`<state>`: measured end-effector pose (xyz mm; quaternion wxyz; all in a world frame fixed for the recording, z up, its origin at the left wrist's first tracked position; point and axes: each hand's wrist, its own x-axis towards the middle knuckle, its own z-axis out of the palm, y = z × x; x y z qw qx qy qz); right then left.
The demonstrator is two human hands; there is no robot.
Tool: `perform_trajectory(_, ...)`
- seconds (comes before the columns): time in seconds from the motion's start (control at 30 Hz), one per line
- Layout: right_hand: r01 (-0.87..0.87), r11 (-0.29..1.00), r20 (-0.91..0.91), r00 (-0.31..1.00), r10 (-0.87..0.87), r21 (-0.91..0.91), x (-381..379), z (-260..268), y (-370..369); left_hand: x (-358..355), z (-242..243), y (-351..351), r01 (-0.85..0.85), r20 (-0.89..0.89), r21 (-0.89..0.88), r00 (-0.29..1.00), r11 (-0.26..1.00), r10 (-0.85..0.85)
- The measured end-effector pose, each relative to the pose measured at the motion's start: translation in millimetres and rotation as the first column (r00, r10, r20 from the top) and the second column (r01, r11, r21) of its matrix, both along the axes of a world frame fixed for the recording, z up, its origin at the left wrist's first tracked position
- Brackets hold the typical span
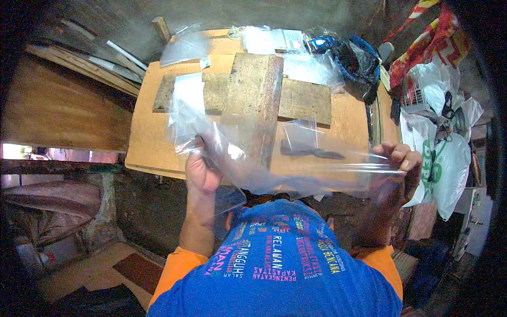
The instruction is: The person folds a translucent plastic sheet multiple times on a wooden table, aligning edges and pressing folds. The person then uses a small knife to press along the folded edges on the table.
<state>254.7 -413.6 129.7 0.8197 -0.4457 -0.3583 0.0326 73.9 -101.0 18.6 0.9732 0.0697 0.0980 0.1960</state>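
Note:
A clear plastic sheet point(317, 178) stretches between my hands above the near part of a wooden table point(152, 146). Its left portion is bunched in my left hand point(202, 170), with loose film rising beyond the thumb. At the other end, the fingers of my right hand point(402, 160) pinch the sheet's edge. Beneath the film lies a dark, flat, elongated object point(311, 150), blurred; it may be a knife. One wooden board point(253, 87) lies across another plank point(307, 101) on the tabletop. White paper or plastic point(189, 89) rests on the plank's left portion.
Stacked clear plastic sheets point(186, 49), white packets point(259, 39) and a dark plastic bag point(356, 59) line the table's far side. White plastic bags point(451, 170) hang at right beside a red and yellow cloth point(439, 43). Timber lengths point(87, 71) lean at left.

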Motion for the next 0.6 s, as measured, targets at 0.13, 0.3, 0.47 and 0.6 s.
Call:
perform_trajectory(0.13, -0.018, 1.0, 0.017, 1.0, 0.018, -0.017, 3, 10, 4, 12, -1, -4, 0.027, -0.021, 0.204, 1.0, 0.979, -0.023)
perform_trajectory(0.3, 0.096, 0.995, 0.147, 0.985, -0.095, -0.003, 15, 19, 14, 16, -22, -18, 0.051, -0.322, 0.274, 0.946, 0.96, 0.041)
perform_trajectory(0.47, 0.453, 0.888, 0.26, 0.87, -0.42, -0.081, 45, 41, 19, 20, -14, -42, 0.151, -0.372, 0.244, 0.927, 0.958, -0.052)
perform_trajectory(0.6, 0.939, 0.332, 0.788, 0.271, -0.553, -0.09, 57, 68, 14, 21, -18, -43, 0.115, -0.291, 0.276, 0.956, 0.954, -0.031)
